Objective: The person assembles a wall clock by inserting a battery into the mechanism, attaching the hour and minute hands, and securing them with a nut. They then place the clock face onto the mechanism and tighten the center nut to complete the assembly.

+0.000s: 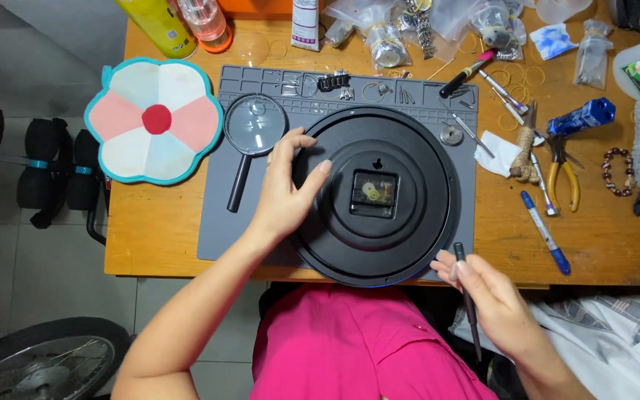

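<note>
My left hand [284, 194] lies spread and unclenched on the back of the round black clock [376, 194] lying face down on the grey mat [216, 222], while my right hand [492, 302] pinches a thin dark tool [467, 296], its lower end hidden.

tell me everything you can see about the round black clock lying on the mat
The clock lies face down, its round black back up, looking like moulded plastic with concentric ridges. A square movement box sits at its centre, with a yellowish part inside, and a small hanging notch above it. It rests on the grey work mat, its near edge reaching the table's front edge. The left hand lies on its left rim; the right hand, holding a thin dark tool, is beside its lower right edge.
</note>
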